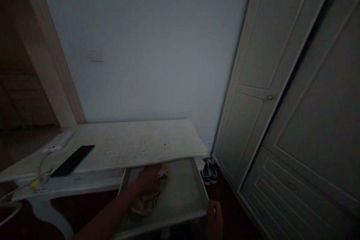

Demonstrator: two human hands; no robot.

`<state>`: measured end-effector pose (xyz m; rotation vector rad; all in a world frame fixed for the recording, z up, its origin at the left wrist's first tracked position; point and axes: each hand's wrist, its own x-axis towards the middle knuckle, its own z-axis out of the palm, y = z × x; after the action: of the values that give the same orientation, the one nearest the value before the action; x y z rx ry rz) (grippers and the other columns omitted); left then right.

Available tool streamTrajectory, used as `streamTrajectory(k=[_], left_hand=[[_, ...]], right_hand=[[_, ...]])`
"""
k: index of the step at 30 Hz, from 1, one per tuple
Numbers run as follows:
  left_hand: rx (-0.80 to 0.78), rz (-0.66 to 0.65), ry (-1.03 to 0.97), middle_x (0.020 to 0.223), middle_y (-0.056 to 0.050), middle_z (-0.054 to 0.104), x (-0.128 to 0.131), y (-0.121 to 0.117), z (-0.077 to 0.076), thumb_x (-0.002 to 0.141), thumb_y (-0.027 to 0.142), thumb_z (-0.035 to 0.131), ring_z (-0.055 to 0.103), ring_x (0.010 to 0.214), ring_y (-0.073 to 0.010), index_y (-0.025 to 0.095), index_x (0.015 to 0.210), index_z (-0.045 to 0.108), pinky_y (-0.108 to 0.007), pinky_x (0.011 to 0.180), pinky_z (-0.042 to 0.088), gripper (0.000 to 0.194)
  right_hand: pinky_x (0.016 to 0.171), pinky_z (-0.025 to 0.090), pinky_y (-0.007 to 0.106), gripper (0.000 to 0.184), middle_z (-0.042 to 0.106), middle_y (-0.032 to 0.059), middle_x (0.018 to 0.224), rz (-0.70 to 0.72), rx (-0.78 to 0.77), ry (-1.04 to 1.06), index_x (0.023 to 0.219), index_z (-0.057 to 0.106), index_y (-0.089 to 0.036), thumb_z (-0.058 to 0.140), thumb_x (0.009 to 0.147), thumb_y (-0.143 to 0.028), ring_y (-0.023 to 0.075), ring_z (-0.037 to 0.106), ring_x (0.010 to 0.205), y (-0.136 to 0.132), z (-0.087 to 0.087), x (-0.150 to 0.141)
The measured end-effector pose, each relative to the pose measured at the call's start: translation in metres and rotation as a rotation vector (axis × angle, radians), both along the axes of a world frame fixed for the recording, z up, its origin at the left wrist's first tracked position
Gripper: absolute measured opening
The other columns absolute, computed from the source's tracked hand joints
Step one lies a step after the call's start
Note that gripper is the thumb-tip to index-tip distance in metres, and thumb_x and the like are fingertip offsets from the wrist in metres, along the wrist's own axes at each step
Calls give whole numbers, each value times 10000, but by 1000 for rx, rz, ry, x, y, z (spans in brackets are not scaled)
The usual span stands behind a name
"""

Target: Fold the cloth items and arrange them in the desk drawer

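A shallow drawer (184,185) is pulled out from under the white desk (126,140). Inside its left half, my left hand (149,180) is closed on a crumpled, patterned brownish cloth (146,202). The cloth lies against the drawer bottom and is partly hidden by the hand and blurred. At the drawer's front right corner, my right hand (214,219) has its fingers curled against the edge; the grip is dim, but it appears to hold the drawer there.
On the desk's left lie a dark phone (73,160) and a white power strip (58,140) with cables. Sneakers (209,172) stand on the dark red floor beside the desk. A white wardrobe (253,93) rises at the right, and a wall (157,52) backs the desk.
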<state>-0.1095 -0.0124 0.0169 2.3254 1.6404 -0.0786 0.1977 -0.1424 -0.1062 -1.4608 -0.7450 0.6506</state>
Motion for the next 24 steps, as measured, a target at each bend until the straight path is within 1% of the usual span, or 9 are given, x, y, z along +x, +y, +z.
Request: streamTrajectory(k=[4, 7, 9, 11, 12, 14, 18, 21, 24], left_hand=[[19, -106, -45, 1663, -116, 458, 44, 0, -3, 714, 436, 753, 423, 1501, -408, 286, 1598, 437, -520, 1196, 410, 951], [19, -206, -83, 1615, -94, 497, 76, -11, -6, 718, 445, 770, 433, 1472, -407, 322, 1589, 446, -533, 1171, 431, 937], [1, -326, -95, 1562, -75, 539, 90, -23, -7, 723, 420, 778, 451, 1446, -403, 355, 1553, 485, -549, 1166, 429, 883], [-26, -466, -100, 1520, -70, 568, 97, -34, -7, 764, 400, 760, 469, 1419, -404, 378, 1492, 543, -575, 1140, 441, 759], [-36, -519, -104, 1514, -73, 571, 98, -39, -7, 792, 398, 746, 472, 1412, -409, 383, 1467, 561, -597, 1125, 445, 700], [-49, -551, -112, 1515, -72, 571, 93, -46, -7, 824, 393, 732, 465, 1412, -420, 394, 1435, 580, -639, 1111, 438, 630], [-73, -473, -138, 1539, -53, 552, 65, -53, -13, 791, 373, 768, 440, 1436, -425, 405, 1426, 572, -654, 1139, 406, 665], [-68, -404, -164, 1557, -52, 528, 38, -56, -18, 796, 416, 769, 417, 1456, -428, 416, 1451, 537, -655, 1155, 391, 695], [-106, -375, -91, 1592, -56, 489, 12, -55, -18, 780, 368, 775, 423, 1453, -426, 421, 1465, 515, -664, 1133, 410, 735]], right_hand=[[599, 468, 300, 650, 604, -25, 664, 45, 26, -5, 796, 611, -232, 568, 799, -880, 198, 562, 644, 0, -3, 5], [589, 462, 288, 625, 599, -30, 656, 53, 52, -13, 802, 617, -229, 570, 827, -852, 187, 551, 624, -1, -1, 5], [576, 454, 281, 630, 586, -33, 640, 29, 72, -30, 781, 613, -230, 567, 821, -857, 181, 533, 610, -1, 1, 4], [570, 446, 278, 629, 576, -34, 635, 15, 76, -62, 761, 612, -231, 586, 804, -858, 179, 523, 605, -1, 3, 4], [570, 443, 278, 621, 575, -33, 637, 14, 81, -76, 759, 614, -231, 596, 802, -850, 180, 522, 606, -1, 3, 5], [576, 442, 279, 597, 576, -33, 647, 29, 98, -91, 767, 618, -232, 604, 817, -827, 182, 527, 613, -1, 4, 7], [575, 442, 276, 584, 580, -31, 653, 40, 114, -95, 769, 616, -232, 600, 834, -812, 184, 539, 627, -1, 5, 10], [577, 447, 280, 587, 587, -26, 657, 31, 92, -90, 771, 615, -232, 598, 830, -815, 189, 546, 639, -1, 7, 7], [592, 461, 295, 614, 603, -15, 668, 19, 58, -70, 777, 617, -233, 580, 810, -845, 202, 558, 657, -1, 9, 4]])
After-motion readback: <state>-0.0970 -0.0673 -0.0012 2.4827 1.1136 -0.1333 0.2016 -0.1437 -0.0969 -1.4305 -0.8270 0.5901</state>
